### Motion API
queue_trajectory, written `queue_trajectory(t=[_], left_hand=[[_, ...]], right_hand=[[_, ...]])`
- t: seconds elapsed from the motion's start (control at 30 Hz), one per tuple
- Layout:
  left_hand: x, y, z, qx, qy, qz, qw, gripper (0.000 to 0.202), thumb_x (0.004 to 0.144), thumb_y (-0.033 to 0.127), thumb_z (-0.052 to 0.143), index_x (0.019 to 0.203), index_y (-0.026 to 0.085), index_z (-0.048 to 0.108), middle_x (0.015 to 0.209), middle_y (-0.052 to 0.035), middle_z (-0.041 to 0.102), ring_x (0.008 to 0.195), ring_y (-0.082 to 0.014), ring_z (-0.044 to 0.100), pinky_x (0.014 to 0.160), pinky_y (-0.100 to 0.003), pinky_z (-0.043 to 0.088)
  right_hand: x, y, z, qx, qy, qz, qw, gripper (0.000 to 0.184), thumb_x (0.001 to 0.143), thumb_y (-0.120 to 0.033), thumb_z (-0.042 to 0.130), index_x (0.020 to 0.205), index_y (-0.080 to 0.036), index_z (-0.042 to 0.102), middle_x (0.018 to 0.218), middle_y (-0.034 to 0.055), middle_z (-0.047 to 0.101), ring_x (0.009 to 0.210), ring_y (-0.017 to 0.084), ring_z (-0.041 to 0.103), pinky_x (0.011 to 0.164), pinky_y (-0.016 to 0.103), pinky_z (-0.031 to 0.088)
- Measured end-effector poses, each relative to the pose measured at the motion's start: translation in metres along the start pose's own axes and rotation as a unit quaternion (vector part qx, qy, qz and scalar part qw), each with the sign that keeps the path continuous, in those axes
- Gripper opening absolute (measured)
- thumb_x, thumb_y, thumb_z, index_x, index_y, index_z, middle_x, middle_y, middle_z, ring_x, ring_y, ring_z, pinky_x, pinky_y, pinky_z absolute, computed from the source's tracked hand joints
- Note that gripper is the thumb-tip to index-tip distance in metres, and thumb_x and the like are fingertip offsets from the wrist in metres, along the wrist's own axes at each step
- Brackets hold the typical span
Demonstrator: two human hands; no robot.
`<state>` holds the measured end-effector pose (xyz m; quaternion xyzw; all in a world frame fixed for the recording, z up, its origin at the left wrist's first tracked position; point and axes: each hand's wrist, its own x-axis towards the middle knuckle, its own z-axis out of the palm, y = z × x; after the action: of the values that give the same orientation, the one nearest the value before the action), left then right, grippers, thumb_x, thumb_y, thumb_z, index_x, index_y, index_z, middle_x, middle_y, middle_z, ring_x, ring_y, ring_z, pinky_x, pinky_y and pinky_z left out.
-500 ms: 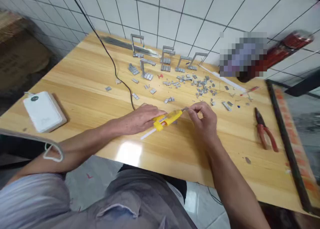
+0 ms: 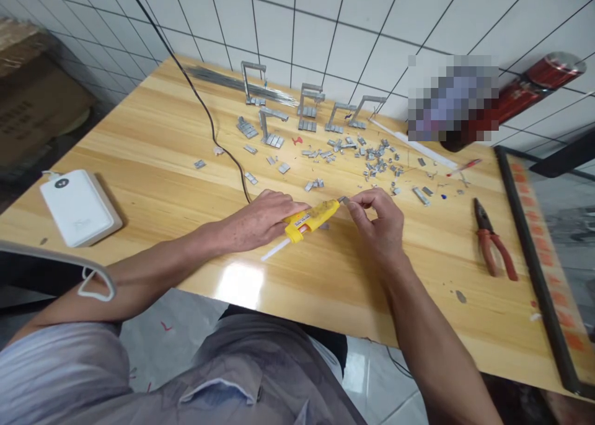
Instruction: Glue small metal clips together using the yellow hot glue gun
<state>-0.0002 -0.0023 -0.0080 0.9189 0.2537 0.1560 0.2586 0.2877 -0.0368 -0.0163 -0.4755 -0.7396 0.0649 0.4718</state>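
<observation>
A yellow glue gun is meeting a small piece between two hands.
A white device [image 2: 77, 208] is lying at left on the desk [image 2: 153, 158]; a black cable [image 2: 212, 124] is running close behind the left hand [image 2: 260, 220], which is gripping the glue gun [image 2: 318, 217]. Grey brackets [image 2: 273, 141] are standing beyond. At the nozzle, the right hand [image 2: 380, 220] is pinching the small grey piece [image 2: 345, 200]. Behind it, metal scraps [image 2: 379, 158] are crowding; pliers [image 2: 484, 233] are lying farther right.

Left hand [image 2: 264, 222] gripping yellow plastic glue gun [image 2: 318, 218], right hand [image 2: 383, 222] pinching small flat grey piece [image 2: 345, 200] at its front end, red-handled pliers [image 2: 484, 239] on glossy pale wooden table [image 2: 320, 282]
</observation>
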Motion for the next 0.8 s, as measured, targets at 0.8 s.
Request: queue_trajectory(t=[0.8], left_hand=[[-0.0005, 0.0000, 0.0033, 0.029, 0.009, 0.006, 1.000, 0.037, 0.107, 0.018, 0.044, 0.141, 0.025, 0.056, 0.121, -0.0089, 0.072, 0.112, -0.0221, 0.065, 0.100, -0.038, 0.042]], right_hand=[[-0.0004, -0.0015, 0.0002, -0.034, 0.016, -0.005, 0.999, 0.011, 0.097, -0.020, 0.068, 0.087, -0.025, 0.066, 0.077, 0.0003, 0.069, 0.072, 0.017, 0.064, 0.068, 0.034, 0.051]])
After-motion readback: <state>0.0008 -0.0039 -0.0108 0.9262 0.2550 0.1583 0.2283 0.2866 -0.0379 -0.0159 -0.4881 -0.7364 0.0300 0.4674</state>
